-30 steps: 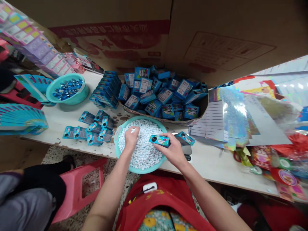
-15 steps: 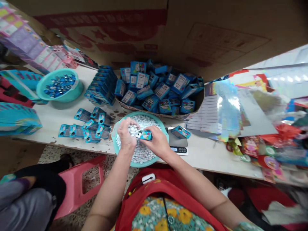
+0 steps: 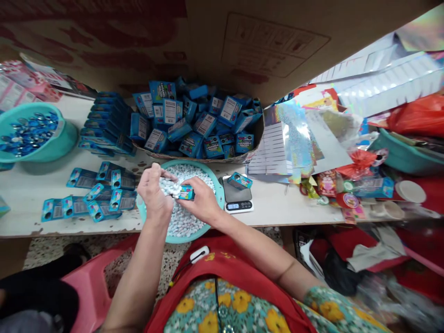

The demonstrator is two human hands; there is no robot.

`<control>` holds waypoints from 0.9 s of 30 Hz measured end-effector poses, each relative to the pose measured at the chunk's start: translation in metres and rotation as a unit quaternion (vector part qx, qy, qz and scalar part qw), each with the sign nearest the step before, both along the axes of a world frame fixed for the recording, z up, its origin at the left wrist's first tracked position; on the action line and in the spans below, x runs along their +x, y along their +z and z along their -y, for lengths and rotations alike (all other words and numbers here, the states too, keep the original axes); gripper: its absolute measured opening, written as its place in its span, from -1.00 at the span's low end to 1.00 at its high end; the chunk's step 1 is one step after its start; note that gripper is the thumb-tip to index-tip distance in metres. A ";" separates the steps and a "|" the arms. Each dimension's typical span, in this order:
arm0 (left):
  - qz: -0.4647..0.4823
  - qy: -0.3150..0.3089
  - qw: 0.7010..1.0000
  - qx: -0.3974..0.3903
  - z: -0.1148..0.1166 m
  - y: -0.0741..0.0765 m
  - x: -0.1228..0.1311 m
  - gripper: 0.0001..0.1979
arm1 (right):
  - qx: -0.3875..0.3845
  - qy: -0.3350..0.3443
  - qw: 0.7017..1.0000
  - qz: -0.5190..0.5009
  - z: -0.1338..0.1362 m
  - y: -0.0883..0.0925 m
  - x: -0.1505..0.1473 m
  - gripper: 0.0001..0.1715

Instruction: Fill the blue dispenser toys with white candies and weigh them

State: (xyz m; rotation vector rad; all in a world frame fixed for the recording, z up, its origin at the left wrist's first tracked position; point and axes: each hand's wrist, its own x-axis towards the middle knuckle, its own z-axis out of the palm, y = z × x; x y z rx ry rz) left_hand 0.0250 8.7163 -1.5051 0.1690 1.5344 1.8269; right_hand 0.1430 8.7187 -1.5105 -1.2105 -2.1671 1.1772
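Observation:
My left hand (image 3: 155,192) is cupped around a heap of small white candies (image 3: 169,187), above a turquoise basin (image 3: 219,196) filled with more of them. In my right hand (image 3: 201,200) is a small blue candy box (image 3: 186,192), gripped between thumb and fingers. Its end is turned toward the candies in my left palm, and the two hands nearly meet. To the right of the basin stands a digital scale (image 3: 238,196) with a lit display. Another blue box (image 3: 240,181) lies on its plate.
Several blue boxes (image 3: 99,194) lie at the left, with a stack (image 3: 107,122) behind them. A cardboard carton (image 3: 258,148) full of blue boxes stands behind the basin. Far left is a bowl (image 3: 65,134) of blue-wrapped sweets. Holographic sheets (image 3: 294,138) lie right. A pink stool (image 3: 90,282) stands below.
The view has swung to the right, so the table things appear further left. Both hands keep their hold over the basin, with the box still at the candies.

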 end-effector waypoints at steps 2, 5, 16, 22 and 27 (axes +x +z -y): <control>0.007 -0.002 1.000 0.000 -0.001 0.000 -0.001 -0.67 | -0.006 -0.009 1.000 -0.006 -0.002 0.001 0.000 -0.64; 0.011 -0.008 1.000 -0.007 0.000 -0.001 -0.005 -0.68 | -0.013 -0.007 1.000 -0.008 -0.004 0.004 -0.002 -0.66; 0.038 0.012 0.999 0.024 0.001 -0.006 -0.015 -0.68 | -0.035 -0.001 0.999 -0.012 -0.009 0.001 -0.014 -0.65; 0.027 -0.022 0.999 0.021 0.004 -0.005 -0.019 -0.66 | -0.031 0.002 0.999 -0.012 -0.010 -0.004 -0.017 -0.64; 0.035 -0.036 0.998 0.031 0.006 0.000 -0.020 -0.68 | -0.045 -0.005 0.999 -0.025 -0.011 0.001 -0.018 -0.66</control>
